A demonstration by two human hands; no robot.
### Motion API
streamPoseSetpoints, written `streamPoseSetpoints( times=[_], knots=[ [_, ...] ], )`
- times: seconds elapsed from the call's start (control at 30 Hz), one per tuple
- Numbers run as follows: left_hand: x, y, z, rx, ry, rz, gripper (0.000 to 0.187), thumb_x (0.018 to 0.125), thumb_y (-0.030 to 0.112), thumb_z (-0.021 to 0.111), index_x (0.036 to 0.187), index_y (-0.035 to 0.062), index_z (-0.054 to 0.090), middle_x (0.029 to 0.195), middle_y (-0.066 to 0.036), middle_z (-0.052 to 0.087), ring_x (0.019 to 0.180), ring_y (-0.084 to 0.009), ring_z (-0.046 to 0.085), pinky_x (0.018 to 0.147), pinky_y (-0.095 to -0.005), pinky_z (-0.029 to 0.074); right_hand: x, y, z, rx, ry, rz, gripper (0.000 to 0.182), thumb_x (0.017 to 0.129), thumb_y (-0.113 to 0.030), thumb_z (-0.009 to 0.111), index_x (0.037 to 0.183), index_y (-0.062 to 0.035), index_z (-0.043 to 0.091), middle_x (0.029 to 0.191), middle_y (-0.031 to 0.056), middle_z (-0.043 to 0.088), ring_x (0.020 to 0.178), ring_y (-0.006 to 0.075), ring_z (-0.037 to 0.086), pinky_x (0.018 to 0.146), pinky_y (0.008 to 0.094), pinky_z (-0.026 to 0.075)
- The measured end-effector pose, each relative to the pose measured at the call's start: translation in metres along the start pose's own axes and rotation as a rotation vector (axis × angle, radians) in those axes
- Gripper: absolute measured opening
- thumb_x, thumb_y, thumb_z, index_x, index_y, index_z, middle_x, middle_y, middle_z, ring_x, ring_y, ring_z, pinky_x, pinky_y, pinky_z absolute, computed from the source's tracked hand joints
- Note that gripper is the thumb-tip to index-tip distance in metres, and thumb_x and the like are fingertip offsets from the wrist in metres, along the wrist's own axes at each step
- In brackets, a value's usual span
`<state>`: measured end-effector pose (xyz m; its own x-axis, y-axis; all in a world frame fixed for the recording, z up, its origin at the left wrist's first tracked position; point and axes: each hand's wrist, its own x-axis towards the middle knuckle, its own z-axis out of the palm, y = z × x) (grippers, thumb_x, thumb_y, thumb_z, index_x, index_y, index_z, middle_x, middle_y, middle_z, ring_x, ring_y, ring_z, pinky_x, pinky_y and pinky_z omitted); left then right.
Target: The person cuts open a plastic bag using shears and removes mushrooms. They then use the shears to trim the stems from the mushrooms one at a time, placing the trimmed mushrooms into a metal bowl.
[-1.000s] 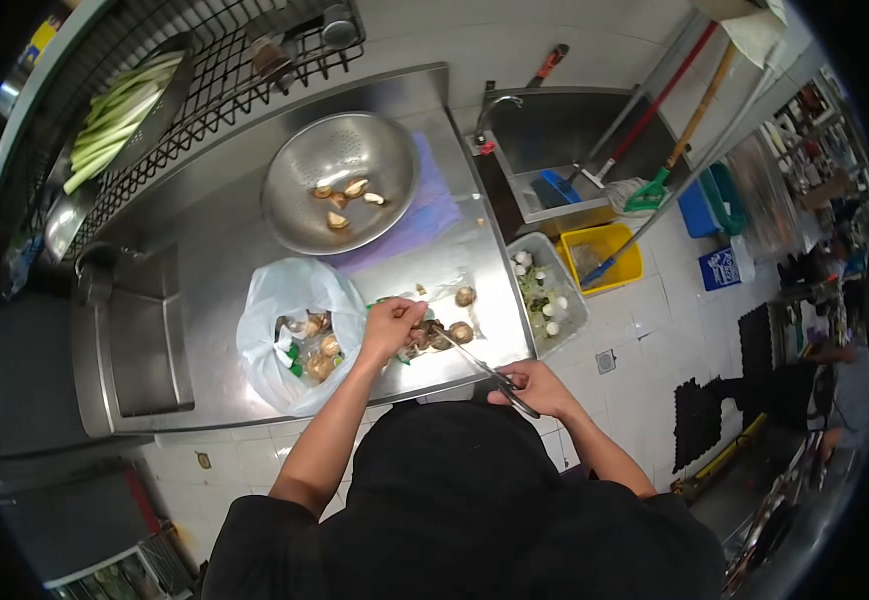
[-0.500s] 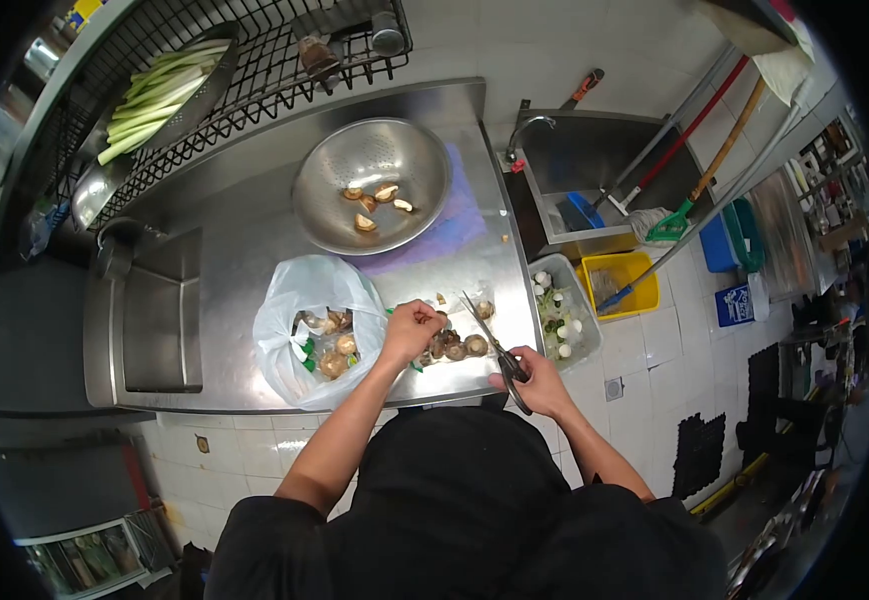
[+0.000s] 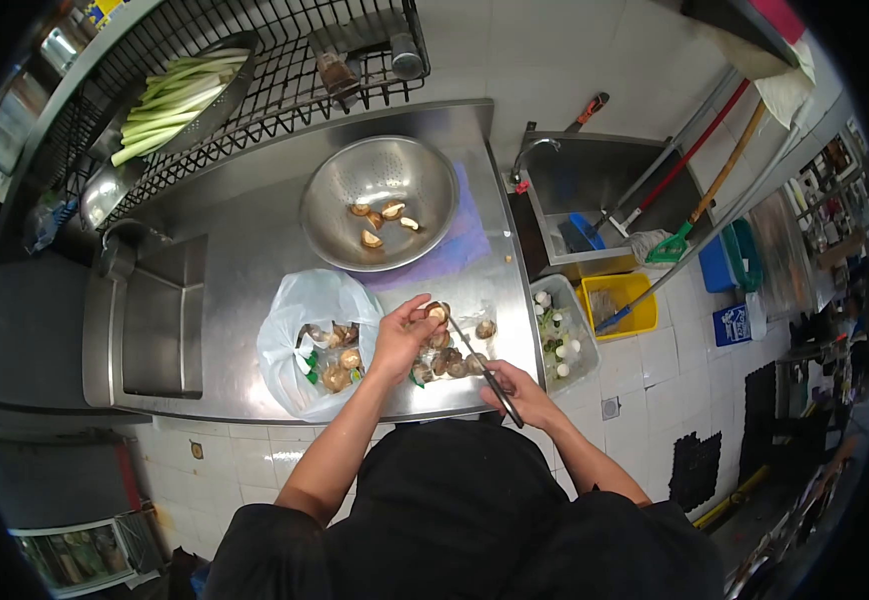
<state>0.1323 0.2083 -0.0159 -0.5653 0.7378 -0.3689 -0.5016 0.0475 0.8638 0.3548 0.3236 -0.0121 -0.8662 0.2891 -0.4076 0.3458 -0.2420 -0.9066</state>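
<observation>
Steel scissors with dark handles lie in the right hand, its fingers curled round the grips. Their long axis is slim and straight, running from handles at 5 o'clock to tips at 11. Those tips end at a mushroom, round and brown-rimmed, pinched in the fingers of the left hand, its pale face turned up. Whether blade and flesh touch cannot be made out.

From the left hand, a wrinkled brown pile sits at 4 o'clock on the smooth metal surface, partly overlapped by the scissors. At 12 o'clock a perforated, round colander holds pale-cut pieces; at 9, a thin, crumpled plastic bag bulges with more, its lower contents hidden. The handle loops are mostly covered by the fingers.
</observation>
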Motion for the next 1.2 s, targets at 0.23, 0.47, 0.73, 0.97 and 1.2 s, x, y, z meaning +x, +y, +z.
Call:
streamPoseSetpoints(
  times=[0.23, 0.47, 0.73, 0.97, 1.2],
  knots=[
    [0.025, 0.043, -0.012, 0.195, 0.194, 0.294, 0.032, 0.089, 0.003, 0.072, 0.116, -0.0086, 0.059, 0.100, -0.014, 0.069, 0.087, -0.0178, 0.070, 0.079, -0.0269, 0.056, 0.065, -0.036, 0.026, 0.087, 0.000, -0.204, 0.050, 0.086, -0.020, 0.080, 0.123, 0.0055, 0.058, 0.074, -0.0046, 0.057, 0.063, 0.0021, 0.049, 0.057, 0.0196, 0.040],
    [0.080, 0.086, -0.034, -0.014, 0.316, 0.366, 0.025, 0.089, 0.005, 0.073, 0.106, -0.0091, 0.061, 0.092, -0.014, 0.071, 0.079, -0.0178, 0.069, 0.073, -0.0263, 0.056, 0.122, -0.080, 0.027, -0.014, 0.069, -0.201, 0.043, 0.082, -0.023, 0.084, 0.109, 0.0052, 0.067, 0.063, -0.0047, 0.057, 0.051, 0.0020, 0.052, 0.045, 0.0207, 0.038],
    [0.109, 0.079, -0.050, 0.276, 0.514, 0.421, 0.022, 0.095, 0.016, 0.069, 0.105, -0.0025, 0.068, 0.092, -0.007, 0.070, 0.077, -0.0110, 0.063, 0.068, -0.0245, 0.053, 0.110, -0.076, 0.006, -0.007, 0.167, -0.089, 0.052, 0.082, -0.031, 0.084, 0.114, 0.0045, 0.065, 0.062, 0.0006, 0.059, 0.045, 0.0059, 0.052, 0.036, 0.0231, 0.038],
    [0.075, 0.035, 0.009, 0.732, 0.006, 0.210, 0.017, 0.092, 0.013, 0.065, 0.106, 0.0038, 0.071, 0.084, -0.010, 0.072, 0.063, -0.0147, 0.065, 0.055, -0.0317, 0.052, 0.053, -0.039, -0.033, 0.120, 0.359, -0.088, 0.051, 0.084, -0.034, 0.081, 0.113, 0.0041, 0.064, 0.066, 0.0015, 0.059, 0.049, 0.0060, 0.053, 0.038, 0.0227, 0.038],
    [0.065, -0.065, 0.046, 1.301, -0.315, 0.401, 0.032, 0.082, 0.005, 0.059, 0.113, 0.0035, 0.069, 0.105, -0.022, 0.070, 0.098, -0.0405, 0.067, 0.089, -0.0420, 0.053, -0.002, 0.008, -0.036, 0.145, 0.439, 0.043, 0.046, 0.085, -0.031, 0.080, 0.110, 0.0037, 0.064, 0.064, -0.0003, 0.058, 0.048, 0.0058, 0.053, 0.038, 0.0223, 0.038]
  ],
)
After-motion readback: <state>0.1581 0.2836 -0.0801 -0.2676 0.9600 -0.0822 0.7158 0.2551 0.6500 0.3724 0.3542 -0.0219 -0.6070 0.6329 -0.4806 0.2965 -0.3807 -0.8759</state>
